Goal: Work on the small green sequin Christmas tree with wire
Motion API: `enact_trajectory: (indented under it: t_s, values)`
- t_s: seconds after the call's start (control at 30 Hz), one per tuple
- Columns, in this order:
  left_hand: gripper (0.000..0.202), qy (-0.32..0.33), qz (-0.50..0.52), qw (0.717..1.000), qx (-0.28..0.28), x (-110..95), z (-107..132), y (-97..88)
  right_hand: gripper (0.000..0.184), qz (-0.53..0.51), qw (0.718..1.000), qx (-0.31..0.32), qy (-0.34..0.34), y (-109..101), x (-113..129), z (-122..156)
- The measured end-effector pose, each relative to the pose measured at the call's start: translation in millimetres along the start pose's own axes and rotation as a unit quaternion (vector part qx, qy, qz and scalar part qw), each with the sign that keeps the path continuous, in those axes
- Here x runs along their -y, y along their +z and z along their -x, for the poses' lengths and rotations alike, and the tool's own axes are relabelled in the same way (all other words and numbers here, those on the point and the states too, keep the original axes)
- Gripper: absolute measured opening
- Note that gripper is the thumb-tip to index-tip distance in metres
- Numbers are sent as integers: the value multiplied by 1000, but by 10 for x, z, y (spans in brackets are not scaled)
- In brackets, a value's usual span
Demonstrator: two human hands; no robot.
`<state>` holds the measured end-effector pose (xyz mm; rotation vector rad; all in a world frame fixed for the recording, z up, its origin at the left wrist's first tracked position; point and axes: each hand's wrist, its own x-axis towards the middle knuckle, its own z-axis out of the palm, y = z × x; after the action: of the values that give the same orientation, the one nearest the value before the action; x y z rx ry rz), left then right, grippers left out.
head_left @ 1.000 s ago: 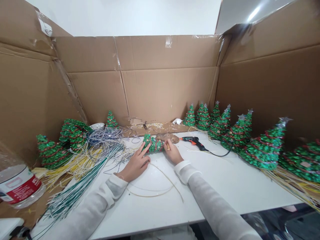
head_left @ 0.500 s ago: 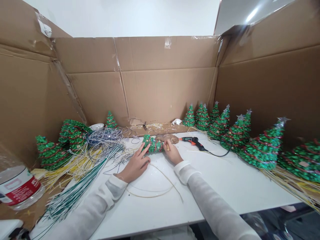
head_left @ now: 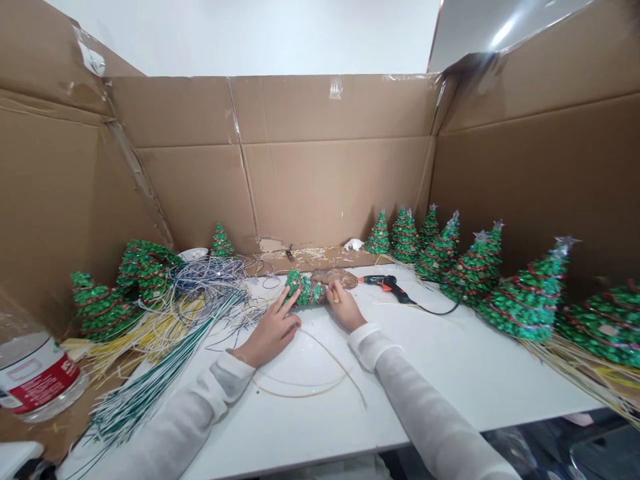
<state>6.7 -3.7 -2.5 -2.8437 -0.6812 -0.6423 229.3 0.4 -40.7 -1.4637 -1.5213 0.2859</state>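
- Since the earlier frame: hands barely shift, and both stay on the work; the view sinks slightly.
- The small tinsel-wrapped tree [head_left: 306,291], green with red banding, lies on its side on the far part of the white desk [head_left: 450,373], between the two hands.
- The left hand [head_left: 273,330] is released, fingers splayed, with the fingertips against the tree's near side; it steadies the tree without wrapping it.
- The right hand [head_left: 345,308] is clenched in a pinch on a pale stick [head_left: 335,295] at the tree's right end; the stick's exact material is too small to tell.
- A rough brown lump [head_left: 334,277] sits just behind the tree, touching or nearly touching it.
- A black-and-orange hot glue gun [head_left: 387,283] lies just right of the right hand, trailing its black cord [head_left: 440,310].
- Loose pale cane strands [head_left: 300,393] curve across the desk below the hands.
- Left side: a tangle of blue-grey wire [head_left: 205,280] and a bundle of green-and-white wire [head_left: 145,393].
- Finished-looking trees [head_left: 530,300] stand along the right side.
- Handling call: light fingertip pressure suits this; the splayed left hand spreads load, and a hard squeeze could crush the wrapping. Stable support, good.
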Motion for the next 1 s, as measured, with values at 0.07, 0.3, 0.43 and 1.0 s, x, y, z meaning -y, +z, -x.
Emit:
enact_trajectory:
  t_s: [0.07,0.3,0.43,1.0]
  values:
    - [15,2,-1,1000,-5,4,3,7,17,-1,1000,-2,0,0,2,-1]
    - [16,2,-2,1000,-7,22,1,25,15,-7,1000,0,-1,3,1,-7]
    - [17,0,-7,1000,-2,25,3,25,15,-3,1000,0,2,-2,4,-9]
    - [17,-148,150,950,-230,48,35,26,20,18,996,-86,-22,-47,40,6]
